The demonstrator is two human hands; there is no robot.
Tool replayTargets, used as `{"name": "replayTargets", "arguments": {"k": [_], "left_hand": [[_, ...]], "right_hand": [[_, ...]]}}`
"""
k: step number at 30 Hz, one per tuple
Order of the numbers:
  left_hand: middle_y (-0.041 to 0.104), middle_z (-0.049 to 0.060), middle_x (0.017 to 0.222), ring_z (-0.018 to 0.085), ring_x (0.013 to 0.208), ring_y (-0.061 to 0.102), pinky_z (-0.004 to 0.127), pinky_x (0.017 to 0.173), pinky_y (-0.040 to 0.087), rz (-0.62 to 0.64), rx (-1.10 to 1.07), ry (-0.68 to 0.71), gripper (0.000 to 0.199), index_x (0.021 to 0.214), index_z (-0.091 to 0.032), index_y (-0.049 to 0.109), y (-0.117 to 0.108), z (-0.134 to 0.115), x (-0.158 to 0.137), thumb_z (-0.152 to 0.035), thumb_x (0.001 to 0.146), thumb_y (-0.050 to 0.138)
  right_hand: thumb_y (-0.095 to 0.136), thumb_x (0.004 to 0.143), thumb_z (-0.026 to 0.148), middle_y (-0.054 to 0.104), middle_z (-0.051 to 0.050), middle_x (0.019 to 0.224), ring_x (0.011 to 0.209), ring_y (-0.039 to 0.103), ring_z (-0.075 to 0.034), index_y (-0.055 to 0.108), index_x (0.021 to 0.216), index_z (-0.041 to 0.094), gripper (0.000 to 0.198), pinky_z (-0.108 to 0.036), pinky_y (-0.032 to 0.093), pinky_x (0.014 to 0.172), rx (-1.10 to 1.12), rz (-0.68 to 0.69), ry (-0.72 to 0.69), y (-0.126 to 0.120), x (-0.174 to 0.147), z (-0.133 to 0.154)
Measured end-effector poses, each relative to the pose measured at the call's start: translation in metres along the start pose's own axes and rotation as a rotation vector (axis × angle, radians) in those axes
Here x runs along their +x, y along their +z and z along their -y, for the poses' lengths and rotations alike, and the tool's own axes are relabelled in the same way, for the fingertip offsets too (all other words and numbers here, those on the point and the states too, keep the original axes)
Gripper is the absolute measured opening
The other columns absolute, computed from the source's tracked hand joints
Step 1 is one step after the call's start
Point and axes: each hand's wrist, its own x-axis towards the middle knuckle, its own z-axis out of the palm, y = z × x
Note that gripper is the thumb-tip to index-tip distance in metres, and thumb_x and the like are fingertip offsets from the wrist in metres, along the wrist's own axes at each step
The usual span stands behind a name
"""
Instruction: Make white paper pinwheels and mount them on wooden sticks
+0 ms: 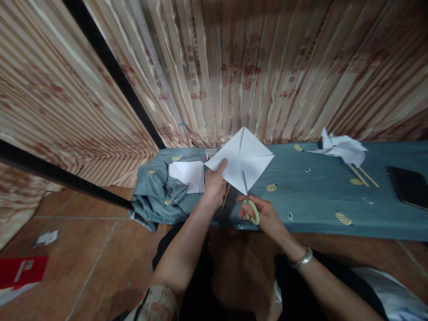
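Note:
A square of white paper [252, 149], turned like a diamond, is pinched at its left side by my left hand [216, 180], thumb on top. Slits run inward from its top and right corners. My right hand [262, 211] grips scissors [253, 213] with pale green handles, their blades over the paper's near corner. Below my left hand, wooden sticks [226, 196] lie partly hidden on the cloth. A stack of white paper [190, 174] rests just left of that hand.
White paper pinwheels [346, 147] on wooden sticks lie at right on the teal cloth [310, 191], near a black phone-like object [406, 185]. Patterned curtains [244, 67] hang behind. Dark poles [113, 67] stand at left. A red packet [23, 271] and paper scraps [47, 238] lie on the floor.

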Motion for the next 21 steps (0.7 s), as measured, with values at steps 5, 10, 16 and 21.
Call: {"name": "replayTargets", "arguments": {"k": [5, 10, 16, 21], "left_hand": [[0.074, 0.005, 0.077, 0.016, 0.071, 0.071, 0.033, 0.089, 0.053, 0.045, 0.006, -0.011, 0.02, 0.083, -0.01, 0.07, 0.0009, 0.0032, -0.005, -0.018, 0.067, 0.08], [0.074, 0.005, 0.076, 0.019, 0.078, 0.072, 0.034, 0.09, 0.052, 0.013, 0.016, -0.033, 0.02, 0.081, -0.011, 0.069, 0.0027, 0.0026, -0.0062, -0.019, 0.066, 0.08], [0.075, 0.006, 0.078, 0.02, 0.078, 0.072, 0.035, 0.089, 0.053, 0.029, 0.024, -0.025, 0.023, 0.081, -0.012, 0.069, 0.0015, 0.0055, -0.006, -0.02, 0.064, 0.082], [0.075, 0.006, 0.079, 0.021, 0.079, 0.072, 0.036, 0.088, 0.054, 0.074, 0.03, -0.029, 0.026, 0.081, -0.012, 0.069, -0.0004, 0.0096, -0.0069, -0.024, 0.062, 0.083]], "right_hand": [[0.073, 0.066, 0.059, 0.067, -0.002, 0.062, 0.052, 0.054, -0.011, 0.068, 0.092, 0.017, 0.049, -0.023, 0.042, 0.047, -0.043, -0.001, -0.033, -0.0029, 0.0002, 0.0006], [0.075, 0.062, 0.063, 0.065, -0.001, 0.06, 0.05, 0.053, -0.011, 0.068, 0.089, 0.017, 0.053, -0.024, 0.041, 0.047, -0.027, -0.02, -0.002, -0.0014, -0.0006, 0.0033], [0.071, 0.067, 0.062, 0.065, -0.002, 0.06, 0.052, 0.055, -0.012, 0.068, 0.092, 0.017, 0.052, -0.024, 0.042, 0.048, -0.029, -0.008, -0.021, -0.0043, -0.0005, -0.0017], [0.07, 0.069, 0.061, 0.067, -0.003, 0.064, 0.053, 0.056, -0.012, 0.068, 0.093, 0.016, 0.051, -0.023, 0.043, 0.048, -0.028, -0.015, -0.039, -0.0073, 0.0005, -0.004]]}}
